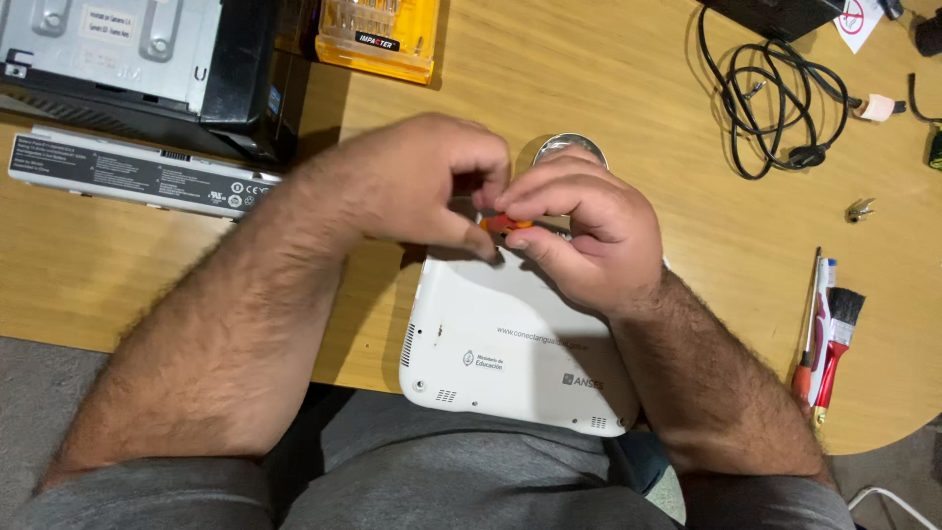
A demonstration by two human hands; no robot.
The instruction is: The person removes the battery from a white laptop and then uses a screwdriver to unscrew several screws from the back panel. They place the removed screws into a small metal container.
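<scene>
A small white laptop [510, 353] lies upside down at the near edge of the wooden table [628, 88]. Both hands hover over its far edge. My right hand [589, 231] pinches a small orange-red tool [505, 223] between thumb and fingers. My left hand [422, 182] curls over from the left, its fingertips meeting the same tool; the tool's tip is hidden. A small round metal dish [569, 147] peeks out just behind my hands.
A grey laptop battery [137, 175] and a black metal-topped device [128, 59] sit at the far left, with a yellow screwdriver-bit case [378, 39] beside them. A coiled black cable [775, 98] lies far right. A brush and screwdrivers [829, 339] rest at right.
</scene>
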